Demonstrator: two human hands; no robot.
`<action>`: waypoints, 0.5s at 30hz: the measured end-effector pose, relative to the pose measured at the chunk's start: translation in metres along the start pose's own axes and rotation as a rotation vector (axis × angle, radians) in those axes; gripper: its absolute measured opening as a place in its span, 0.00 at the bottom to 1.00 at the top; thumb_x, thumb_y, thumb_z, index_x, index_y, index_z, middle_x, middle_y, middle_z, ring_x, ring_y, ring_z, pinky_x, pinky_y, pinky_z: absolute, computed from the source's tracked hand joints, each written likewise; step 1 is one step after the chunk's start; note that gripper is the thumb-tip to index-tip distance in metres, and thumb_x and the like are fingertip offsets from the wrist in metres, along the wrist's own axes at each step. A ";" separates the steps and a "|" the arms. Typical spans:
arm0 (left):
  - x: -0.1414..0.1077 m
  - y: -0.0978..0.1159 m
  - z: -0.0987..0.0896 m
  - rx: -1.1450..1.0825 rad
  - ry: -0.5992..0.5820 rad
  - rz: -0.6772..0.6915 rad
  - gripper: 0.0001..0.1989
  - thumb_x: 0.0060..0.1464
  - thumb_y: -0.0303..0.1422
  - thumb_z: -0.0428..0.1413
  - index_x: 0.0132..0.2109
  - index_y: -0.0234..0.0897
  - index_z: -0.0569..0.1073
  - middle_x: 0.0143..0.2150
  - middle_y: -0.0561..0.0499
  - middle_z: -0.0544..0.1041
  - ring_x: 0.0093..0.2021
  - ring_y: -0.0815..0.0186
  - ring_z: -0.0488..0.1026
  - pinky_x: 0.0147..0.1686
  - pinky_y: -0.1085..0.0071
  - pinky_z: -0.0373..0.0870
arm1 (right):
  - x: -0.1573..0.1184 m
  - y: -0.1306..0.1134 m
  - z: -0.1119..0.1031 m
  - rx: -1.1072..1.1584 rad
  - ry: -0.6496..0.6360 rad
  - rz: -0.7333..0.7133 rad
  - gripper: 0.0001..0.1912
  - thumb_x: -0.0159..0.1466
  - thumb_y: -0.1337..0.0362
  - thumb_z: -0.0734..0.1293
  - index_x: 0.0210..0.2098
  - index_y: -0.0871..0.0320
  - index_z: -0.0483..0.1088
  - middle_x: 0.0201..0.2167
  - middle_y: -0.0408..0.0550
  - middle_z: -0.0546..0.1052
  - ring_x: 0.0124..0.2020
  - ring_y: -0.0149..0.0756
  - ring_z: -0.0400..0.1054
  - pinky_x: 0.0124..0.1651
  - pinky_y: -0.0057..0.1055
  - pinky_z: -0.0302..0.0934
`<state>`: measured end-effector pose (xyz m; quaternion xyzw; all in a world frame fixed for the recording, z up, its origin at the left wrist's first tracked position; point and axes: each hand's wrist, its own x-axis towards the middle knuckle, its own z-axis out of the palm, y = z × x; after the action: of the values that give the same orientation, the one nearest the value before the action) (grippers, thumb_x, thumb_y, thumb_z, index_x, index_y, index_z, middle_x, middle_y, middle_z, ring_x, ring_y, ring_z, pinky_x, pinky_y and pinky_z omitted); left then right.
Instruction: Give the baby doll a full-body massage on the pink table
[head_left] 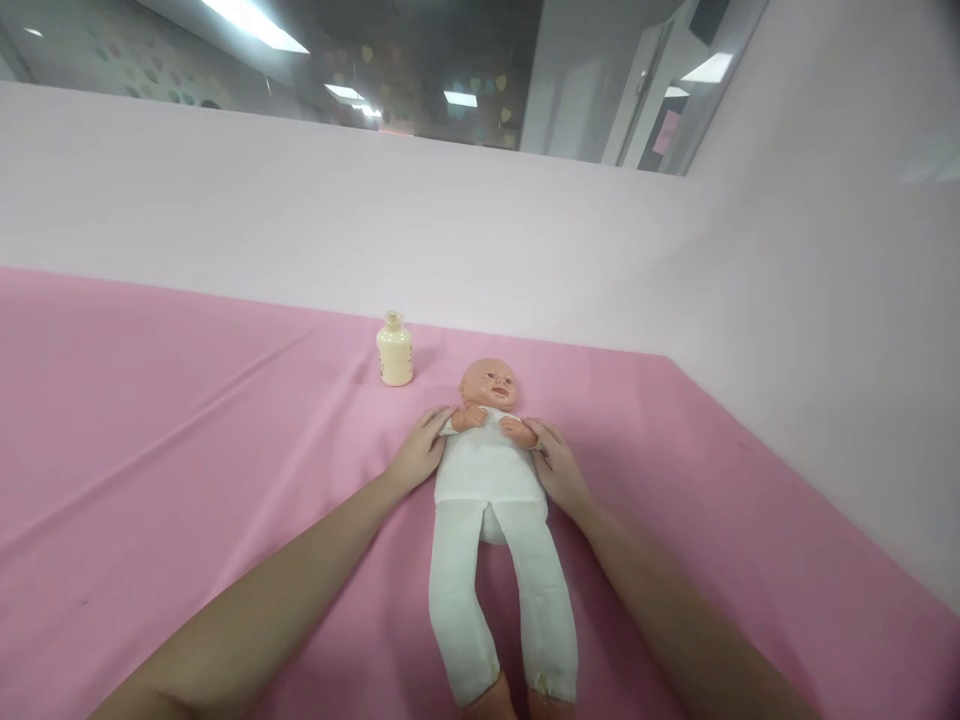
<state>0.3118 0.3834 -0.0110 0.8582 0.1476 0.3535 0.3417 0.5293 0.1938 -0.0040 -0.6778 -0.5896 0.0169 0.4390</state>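
A baby doll (491, 465) with a white cloth body and plastic head, hands and feet lies on its back, its head away from me. My left hand (421, 450) grips the doll's arm on the left side, near its plastic hand (469, 418). On the other side, my right hand (559, 468) is closed around the other arm, close to that plastic hand (517, 432). Both doll hands rest over its chest. Some of my fingertips are hidden behind the doll's arms.
A cream pump bottle (395, 352) stands to the left of the doll's head. Pink sheeting (187, 420) with a few creases covers the surface. White walls (337, 215) rise behind it and on the right, with a window (420, 60) above the back wall.
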 end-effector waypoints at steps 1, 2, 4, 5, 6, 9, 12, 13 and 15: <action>0.000 0.000 0.000 -0.011 0.014 -0.011 0.26 0.59 0.26 0.45 0.64 0.43 0.61 0.61 0.47 0.62 0.62 0.63 0.59 0.65 0.62 0.54 | 0.000 0.000 0.000 0.027 0.009 0.018 0.26 0.64 0.67 0.55 0.61 0.52 0.61 0.59 0.46 0.62 0.61 0.32 0.56 0.68 0.36 0.52; 0.000 0.000 -0.001 -0.023 0.031 -0.025 0.26 0.59 0.27 0.45 0.64 0.43 0.60 0.61 0.47 0.62 0.62 0.63 0.59 0.65 0.61 0.54 | 0.000 0.000 0.000 0.061 0.025 0.042 0.25 0.64 0.66 0.56 0.61 0.52 0.61 0.58 0.46 0.62 0.61 0.32 0.56 0.68 0.36 0.52; 0.000 -0.001 0.000 -0.063 0.082 -0.058 0.25 0.60 0.29 0.47 0.64 0.43 0.60 0.61 0.47 0.63 0.63 0.61 0.59 0.64 0.60 0.54 | 0.000 0.001 0.001 0.150 0.079 0.099 0.25 0.64 0.63 0.57 0.61 0.53 0.59 0.58 0.46 0.62 0.60 0.32 0.57 0.66 0.36 0.54; -0.001 -0.002 0.000 -0.102 0.115 -0.080 0.25 0.60 0.31 0.48 0.64 0.42 0.59 0.61 0.46 0.63 0.62 0.60 0.59 0.64 0.59 0.54 | 0.000 0.002 0.001 0.201 0.111 0.131 0.26 0.64 0.62 0.58 0.62 0.53 0.58 0.59 0.47 0.62 0.60 0.33 0.57 0.66 0.36 0.55; -0.001 -0.004 0.001 -0.156 0.147 -0.109 0.25 0.60 0.32 0.49 0.64 0.42 0.58 0.61 0.45 0.63 0.62 0.60 0.59 0.63 0.59 0.55 | 0.000 0.004 0.001 0.254 0.144 0.166 0.28 0.64 0.60 0.59 0.63 0.53 0.56 0.60 0.47 0.61 0.61 0.33 0.58 0.65 0.36 0.56; -0.001 -0.013 0.005 -0.367 0.246 -0.252 0.26 0.60 0.36 0.51 0.63 0.42 0.55 0.57 0.44 0.66 0.57 0.60 0.64 0.58 0.59 0.61 | 0.001 0.017 0.001 0.398 0.229 0.301 0.32 0.62 0.56 0.62 0.64 0.55 0.54 0.59 0.50 0.62 0.59 0.36 0.60 0.62 0.38 0.59; -0.001 -0.026 0.008 -0.519 0.348 -0.439 0.24 0.58 0.37 0.52 0.60 0.43 0.55 0.54 0.46 0.66 0.55 0.61 0.65 0.55 0.61 0.64 | 0.004 0.035 0.003 0.507 0.268 0.441 0.34 0.61 0.55 0.63 0.63 0.58 0.55 0.55 0.53 0.66 0.54 0.39 0.64 0.58 0.42 0.63; 0.000 -0.030 0.009 -0.549 0.379 -0.484 0.24 0.58 0.38 0.53 0.59 0.44 0.56 0.55 0.46 0.66 0.55 0.61 0.65 0.54 0.61 0.64 | 0.004 0.040 0.003 0.522 0.277 0.453 0.35 0.61 0.55 0.62 0.64 0.59 0.54 0.55 0.53 0.66 0.55 0.40 0.64 0.59 0.42 0.63; 0.001 -0.035 0.009 -0.578 0.403 -0.527 0.24 0.57 0.38 0.54 0.58 0.45 0.57 0.56 0.47 0.65 0.56 0.61 0.64 0.54 0.61 0.64 | 0.005 0.046 0.004 0.504 0.307 0.398 0.38 0.61 0.55 0.62 0.67 0.58 0.49 0.57 0.53 0.65 0.58 0.39 0.62 0.60 0.40 0.62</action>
<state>0.3180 0.4044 -0.0391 0.5742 0.3203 0.4412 0.6108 0.5649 0.2038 -0.0319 -0.6445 -0.3504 0.1448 0.6640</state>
